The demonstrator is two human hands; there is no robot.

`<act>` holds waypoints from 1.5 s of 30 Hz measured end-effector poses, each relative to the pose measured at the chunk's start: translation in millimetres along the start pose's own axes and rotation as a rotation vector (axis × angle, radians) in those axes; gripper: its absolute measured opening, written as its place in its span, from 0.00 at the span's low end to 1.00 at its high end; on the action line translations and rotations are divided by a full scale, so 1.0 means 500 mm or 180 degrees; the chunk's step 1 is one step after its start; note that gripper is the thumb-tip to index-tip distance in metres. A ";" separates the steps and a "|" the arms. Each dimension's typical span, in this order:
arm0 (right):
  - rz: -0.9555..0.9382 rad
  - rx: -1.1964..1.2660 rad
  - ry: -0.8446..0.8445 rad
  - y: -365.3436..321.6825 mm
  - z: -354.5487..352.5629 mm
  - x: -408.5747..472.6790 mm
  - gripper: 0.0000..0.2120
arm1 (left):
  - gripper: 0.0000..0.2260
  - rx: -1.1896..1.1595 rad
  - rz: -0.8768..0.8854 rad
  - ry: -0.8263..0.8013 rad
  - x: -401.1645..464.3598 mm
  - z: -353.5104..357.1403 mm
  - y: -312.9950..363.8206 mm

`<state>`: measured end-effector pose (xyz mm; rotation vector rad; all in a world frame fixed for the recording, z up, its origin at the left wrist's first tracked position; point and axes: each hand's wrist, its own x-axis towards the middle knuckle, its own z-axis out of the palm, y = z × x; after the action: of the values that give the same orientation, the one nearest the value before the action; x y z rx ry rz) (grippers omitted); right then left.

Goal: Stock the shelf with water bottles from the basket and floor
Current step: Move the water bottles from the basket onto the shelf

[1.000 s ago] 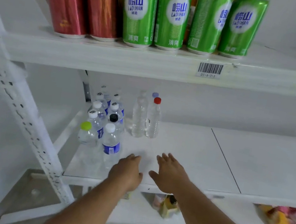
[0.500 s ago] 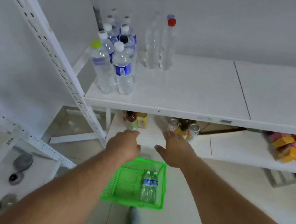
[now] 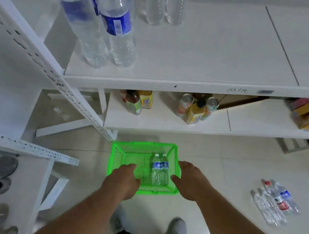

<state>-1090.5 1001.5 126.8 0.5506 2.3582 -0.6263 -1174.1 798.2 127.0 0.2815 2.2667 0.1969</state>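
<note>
two hands over a green basket, bottles on shelf and floor

a person's grey shoes (image 3: 178, 232) stand on the pale tiled floor (image 3: 223, 160) at the bottom of the view. both bare arms stretch forward and down. the left hand (image 3: 122, 180) hangs over the near left part of the green basket (image 3: 121, 154), fingers bent downward and holding nothing that can be seen. the right hand (image 3: 190, 180) is at the basket's right rim, fingers loosely spread, thumb toward the inside, with nothing gripped.

two water bottles with blue labels (image 3: 159, 171) lie side by side inside the basket, between the two hands, caps pointing away. to the right, well apart from the basket, a cluster of clear bottles (image 3: 273, 202) lies on the floor.

beyond the basket, the low shelf (image 3: 159, 121) holds juice bottles and cans (image 3: 195, 108). above it, the white shelf (image 3: 209, 60) carries a group of upright water bottles (image 3: 112, 19) at its left end, one with a yellow-green cap.
</note>
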 end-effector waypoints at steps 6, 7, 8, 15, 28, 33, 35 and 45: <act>0.0501 0.0319 -0.0224 0.011 0.138 0.162 0.25 | 0.28 -0.0085 0.0131 -0.0124 0.182 0.067 -0.085; 0.0581 0.0411 -0.0232 0.019 0.161 0.203 0.25 | 0.28 -0.0131 0.0143 -0.0125 0.218 0.088 -0.096; 0.0649 0.0487 -0.0232 0.027 0.187 0.247 0.24 | 0.28 -0.0178 0.0144 -0.0124 0.257 0.112 -0.106; 0.0844 0.0746 -0.0329 0.123 0.423 0.598 0.21 | 0.27 -0.0638 -0.0087 -0.0153 0.581 0.387 -0.170; 0.1107 0.0896 -0.0049 0.261 0.761 0.993 0.23 | 0.28 -0.1312 -0.0431 -0.0239 1.007 0.762 -0.219; 0.1272 0.1035 0.0115 0.265 0.803 1.011 0.19 | 0.29 -0.1480 -0.0562 -0.0280 1.042 0.805 -0.222; 0.1233 0.1150 0.0369 0.269 0.803 1.020 0.18 | 0.29 -0.1520 -0.0630 -0.0294 1.048 0.811 -0.226; 0.1154 0.1534 -0.0239 0.268 0.848 1.137 0.23 | 0.36 -0.1431 -0.1023 -0.0331 1.110 0.825 -0.255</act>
<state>-1229.9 1000.0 -581.6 1.1137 1.9613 -1.0236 -1231.0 843.4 -572.6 -0.2996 2.0619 0.4978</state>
